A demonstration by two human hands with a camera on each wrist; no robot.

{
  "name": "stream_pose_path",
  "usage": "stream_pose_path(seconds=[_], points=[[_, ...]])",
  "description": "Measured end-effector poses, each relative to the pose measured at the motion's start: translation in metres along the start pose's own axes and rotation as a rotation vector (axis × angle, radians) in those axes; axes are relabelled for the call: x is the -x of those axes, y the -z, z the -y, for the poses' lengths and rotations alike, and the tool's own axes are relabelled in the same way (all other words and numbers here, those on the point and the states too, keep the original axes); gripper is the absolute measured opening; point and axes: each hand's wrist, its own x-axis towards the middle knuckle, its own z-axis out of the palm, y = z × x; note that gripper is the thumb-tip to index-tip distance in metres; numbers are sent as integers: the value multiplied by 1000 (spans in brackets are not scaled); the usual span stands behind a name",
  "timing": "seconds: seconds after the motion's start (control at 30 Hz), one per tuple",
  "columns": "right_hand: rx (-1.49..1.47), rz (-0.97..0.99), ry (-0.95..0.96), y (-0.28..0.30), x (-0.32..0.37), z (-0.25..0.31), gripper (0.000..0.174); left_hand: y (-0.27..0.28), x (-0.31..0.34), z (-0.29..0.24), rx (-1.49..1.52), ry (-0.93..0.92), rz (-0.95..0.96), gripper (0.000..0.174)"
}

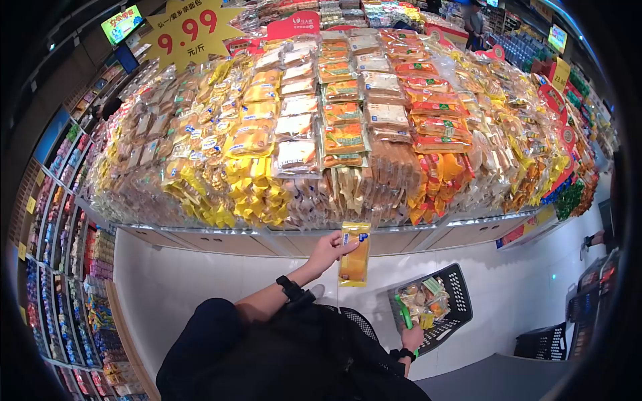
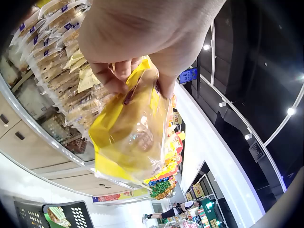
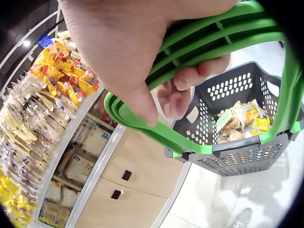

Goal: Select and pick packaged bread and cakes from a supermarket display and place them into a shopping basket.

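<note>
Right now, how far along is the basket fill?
Done: the basket already holds several packets. In hand: the left hand pinches a yellow packet in front of the bread display; the right hand grips the green handles. Left: that packet is not yet in the basket.

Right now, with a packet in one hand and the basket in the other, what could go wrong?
The left hand pinches the yellow packet only near its top, so it may slip and fall. The basket hangs from the right hand alone by its green handles; a swing might spill the goods inside.
</note>
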Motion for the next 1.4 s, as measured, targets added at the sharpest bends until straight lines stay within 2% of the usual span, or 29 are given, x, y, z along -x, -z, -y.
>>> stream_pose_path(seconds=[0.07, 0.23, 0.3, 0.37, 0.57, 0.63, 0.67, 0.73, 0.8, 0.87, 0.9, 0.93, 1.0, 1.07, 1.13, 1.2, 1.23, 1.3, 1.33, 1.37, 1.4], points=[[4, -5, -12, -7, 13, 6, 43, 16, -2, -1, 35, -18, 10, 34], [19, -9, -56, -26, 53, 34, 40, 68, -7, -41, 124, -102, 52, 37], [12, 7, -102, -32, 75, 50, 41, 99, -10, -55, 106, -189, 1, 41], [48, -2, -75, -47, 92, 69, 42, 131, -16, -72, 183, -211, 28, 45], [24, 39, -170, -82, 127, 113, 43, 214, -25, -93, 552, -313, -91, 44], [-53, 52, -216, -94, 136, 124, 46, 239, -21, -105, 590, -307, -65, 43], [-44, 53, -227, -95, 148, 126, 46, 249, -17, -111, 624, -363, -90, 42], [-84, -145, 42, -81, 152, 168, 45, 269, -17, -121, 630, -494, -136, 46], [-172, -271, 248, -44, 150, 224, 37, 283, -10, -137, 592, -554, -193, 51], [-400, -306, 374, -7, 135, 290, 23, 297, -13, -142, 537, -615, -263, 63], [-457, -294, 479, 17, 130, 330, 19, 301, -15, -144, 540, -619, -256, 63], [-512, -280, 584, 41, 126, 370, 15, 303, -16, -147, 479, -671, -327, 62], [-637, -292, 778, 74, 123, 439, 18, 308, -22, -148, 328, -762, -462, 62], [-866, -118, 867, 90, 123, 494, 27, 305, -21, -153, 366, -753, -429, 61], [-1201, 162, 922, 108, 141, 558, 45, 305, -16, -160, 398, -753, -403, 59], [-1327, 332, 910, 121, 159, 603, 60, 308, -10, -167, 393, -690, -367, 54], [-1328, 333, 923, 122, 164, 622, 60, 314, -10, -169, 392, -702, -369, 54], [-1285, 350, 950, 125, 170, 653, 59, 327, -9, -172, 162, -746, -359, 52], [-1284, 353, 960, 130, 167, 666, 59, 330, -11, -183, 62, -874, -425, 52], [-1241, 370, 1018, 136, 164, 680, 58, 337, -9, -195, 62, -881, -430, 52], [-1198, 387, 1076, 142, 159, 695, 56, 347, -3, -208, 53, -787, -371, 52]])
